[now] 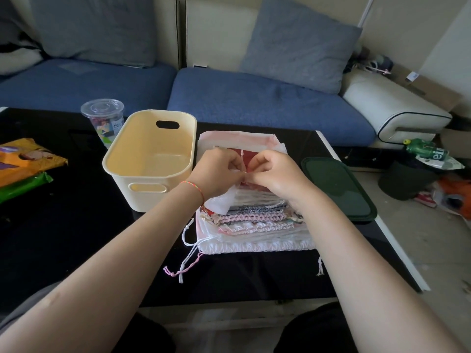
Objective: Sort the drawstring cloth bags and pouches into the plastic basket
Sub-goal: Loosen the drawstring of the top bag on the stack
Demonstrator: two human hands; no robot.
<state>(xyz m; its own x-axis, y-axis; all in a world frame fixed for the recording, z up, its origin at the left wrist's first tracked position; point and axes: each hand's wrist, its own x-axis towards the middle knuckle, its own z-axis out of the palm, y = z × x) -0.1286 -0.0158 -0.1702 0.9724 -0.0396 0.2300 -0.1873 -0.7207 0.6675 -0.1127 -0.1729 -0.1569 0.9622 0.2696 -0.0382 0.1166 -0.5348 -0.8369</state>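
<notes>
Just to the left of the left hand (216, 171) stands the cream oval plastic basket (150, 159), holding nothing yet, placed close so each bag travels little. Both hands meet over the layered stack of drawstring cloth bags (254, 220) on the black glossy tabletop (76, 238). The left hand and the right hand (275, 174) pinch the thin cord of the dark red pouch (235, 154) on top, probably to tidy it first.

We were in a home living room. A blue-cushioned sofa (267, 105) with grey throw pillows (298, 44) stood behind a low black coffee table (63, 238), which carried a lidded drink cup (103, 118) and snack packets (23, 161). Bottles and litter (430, 159) lay on the floor.
</notes>
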